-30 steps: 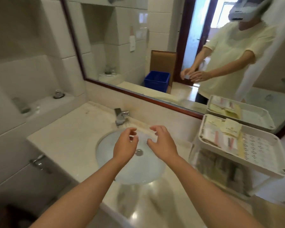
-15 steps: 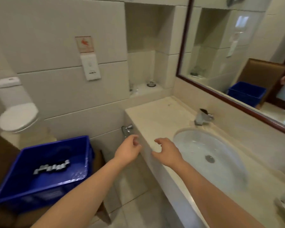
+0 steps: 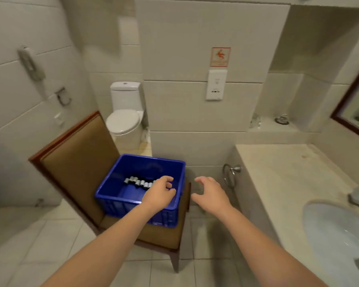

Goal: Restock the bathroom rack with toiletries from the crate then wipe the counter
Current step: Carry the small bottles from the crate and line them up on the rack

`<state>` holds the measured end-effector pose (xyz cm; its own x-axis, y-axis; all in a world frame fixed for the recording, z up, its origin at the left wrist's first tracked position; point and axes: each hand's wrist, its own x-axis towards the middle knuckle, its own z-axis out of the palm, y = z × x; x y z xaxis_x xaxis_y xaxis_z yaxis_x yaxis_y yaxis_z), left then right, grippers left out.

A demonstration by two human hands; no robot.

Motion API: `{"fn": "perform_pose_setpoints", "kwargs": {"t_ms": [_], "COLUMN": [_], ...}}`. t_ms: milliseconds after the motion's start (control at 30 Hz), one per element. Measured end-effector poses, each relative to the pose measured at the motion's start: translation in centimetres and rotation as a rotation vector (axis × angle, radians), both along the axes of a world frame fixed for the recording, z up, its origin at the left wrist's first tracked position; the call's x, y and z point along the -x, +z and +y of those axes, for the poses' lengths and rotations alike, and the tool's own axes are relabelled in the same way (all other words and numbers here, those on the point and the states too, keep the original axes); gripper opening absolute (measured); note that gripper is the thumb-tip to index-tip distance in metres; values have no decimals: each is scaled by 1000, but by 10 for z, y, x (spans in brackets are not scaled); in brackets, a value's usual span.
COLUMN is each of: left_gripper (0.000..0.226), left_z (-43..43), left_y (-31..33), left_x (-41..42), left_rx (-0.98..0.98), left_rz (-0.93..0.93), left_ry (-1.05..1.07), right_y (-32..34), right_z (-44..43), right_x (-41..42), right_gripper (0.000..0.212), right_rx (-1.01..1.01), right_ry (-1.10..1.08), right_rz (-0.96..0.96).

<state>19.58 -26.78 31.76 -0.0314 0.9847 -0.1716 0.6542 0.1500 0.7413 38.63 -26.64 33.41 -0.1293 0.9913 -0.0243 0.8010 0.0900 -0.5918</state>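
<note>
A blue crate (image 3: 114, 179) stands on the seat of a brown chair (image 3: 75, 162), left of the counter. A row of small grey-white toiletry bottles (image 3: 138, 182) lies across the crate's floor. My left hand (image 3: 159, 193) hovers over the crate's right front part, fingers loosely curled and holding nothing. My right hand (image 3: 210, 192) hangs in the air between crate and counter, fingers relaxed and apart, empty. The beige stone counter (image 3: 288, 172) runs along the right, with the sink basin (image 3: 338, 230) at the lower right. The rack is out of view.
A white toilet (image 3: 124, 119) stands behind the chair against the tiled wall. A metal towel ring (image 3: 229, 176) hangs on the counter's end face. The mirror's dark frame (image 3: 348, 94) shows at the right edge. A wall niche (image 3: 282, 121) holds a small metal item.
The view has swung left from the sink and mirror to the crate on the chair. Both hands came along, and my left hand now hovers over the crate.
</note>
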Motion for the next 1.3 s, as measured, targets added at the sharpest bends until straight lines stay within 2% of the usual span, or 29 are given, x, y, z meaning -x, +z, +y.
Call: {"fn": "perform_pose_setpoints", "kwargs": {"t_ms": [367,733,1067,1300], "left_gripper": [45,43,45,46], "left_z": [44,115,160,217], "left_y": [-18,-43,-76,-117], "left_x": [80,118,142,173], "left_rx": [83,96,200,311], "left_rz": [14,34,17,11], "left_ry": [214,315,301,164], "right_y": [-32,-59,-95,-134], "right_z": [93,195,242,279], "right_x": [82,117,143,167], "right_gripper": [56,54,53,50], "right_rx": [134,250,385,485], "right_ry": [223,338,338,195], "right_rz": [84,95,63,105]}}
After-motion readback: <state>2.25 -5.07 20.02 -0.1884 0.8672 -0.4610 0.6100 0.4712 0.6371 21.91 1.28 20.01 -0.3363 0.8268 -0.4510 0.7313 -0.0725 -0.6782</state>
